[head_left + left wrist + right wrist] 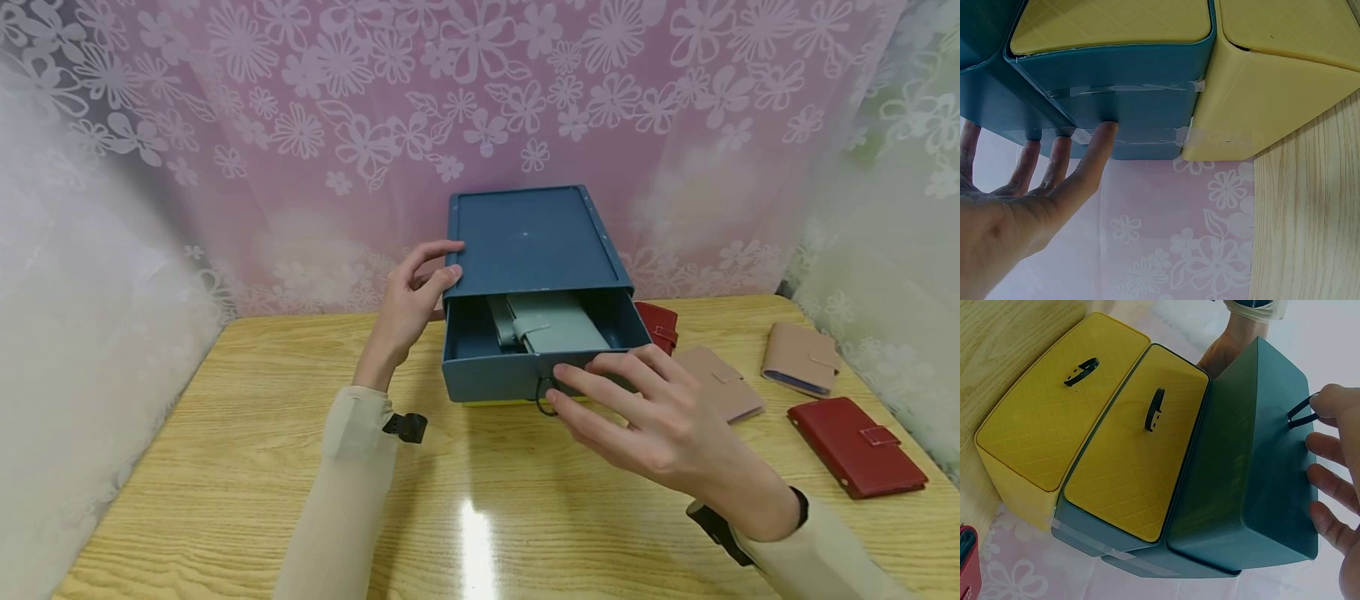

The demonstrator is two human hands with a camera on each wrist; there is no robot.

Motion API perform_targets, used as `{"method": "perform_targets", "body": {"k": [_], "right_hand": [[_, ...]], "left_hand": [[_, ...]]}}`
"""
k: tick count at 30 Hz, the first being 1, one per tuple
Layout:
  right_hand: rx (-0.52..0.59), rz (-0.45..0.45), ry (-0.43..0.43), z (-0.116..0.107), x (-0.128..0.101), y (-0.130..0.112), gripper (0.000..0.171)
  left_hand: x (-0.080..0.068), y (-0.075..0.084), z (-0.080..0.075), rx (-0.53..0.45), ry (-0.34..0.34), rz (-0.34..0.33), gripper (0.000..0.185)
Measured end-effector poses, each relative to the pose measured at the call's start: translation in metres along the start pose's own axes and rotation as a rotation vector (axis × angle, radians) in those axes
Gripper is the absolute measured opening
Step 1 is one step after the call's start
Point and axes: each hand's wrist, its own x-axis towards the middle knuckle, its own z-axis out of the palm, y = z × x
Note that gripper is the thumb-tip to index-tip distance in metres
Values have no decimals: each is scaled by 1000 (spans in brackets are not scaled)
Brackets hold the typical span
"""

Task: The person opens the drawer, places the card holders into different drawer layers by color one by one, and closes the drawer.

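A blue drawer cabinet [532, 237] stands at the table's far middle, its top drawer [487, 379] pulled out toward me. A grey-green wallet [558, 325] lies inside that drawer. My left hand [438, 262] presses straight fingers [1094, 153] against the cabinet's left side [1135, 106]. My right hand [600, 383] lies with spread fingers on the drawer front [1254, 462], one fingertip [1335, 403] touching the black loop handle [1300, 412]. Below the blue drawer sit two yellow-fronted drawers [1132, 450], both closed.
Right of the cabinet on the wooden table [225, 467] lie a red wallet [658, 325] tucked against it, two tan wallets [720, 382] [801, 357] and a larger red wallet [855, 446]. Flowered curtains close off the back and both sides.
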Motion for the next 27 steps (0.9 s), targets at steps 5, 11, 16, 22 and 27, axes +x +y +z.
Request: {"method": "perform_targets", "body": {"k": [5, 11, 16, 22, 27], "right_hand": [[-2, 10, -18, 0, -1, 0, 26], [-7, 25, -44, 1, -2, 0, 27], [-12, 32, -43, 3, -1, 1, 26], [-13, 38, -34, 5, 0, 2, 25], [-19, 55, -53, 7, 0, 4, 27]], "left_hand": [[0, 1, 0, -6, -4, -1, 38], [1, 0, -1, 5, -4, -7, 38], [1, 0, 0, -5, -5, -3, 38], [0, 2, 0, -10, -5, 2, 38], [-1, 2, 0, -6, -6, 1, 38]]}}
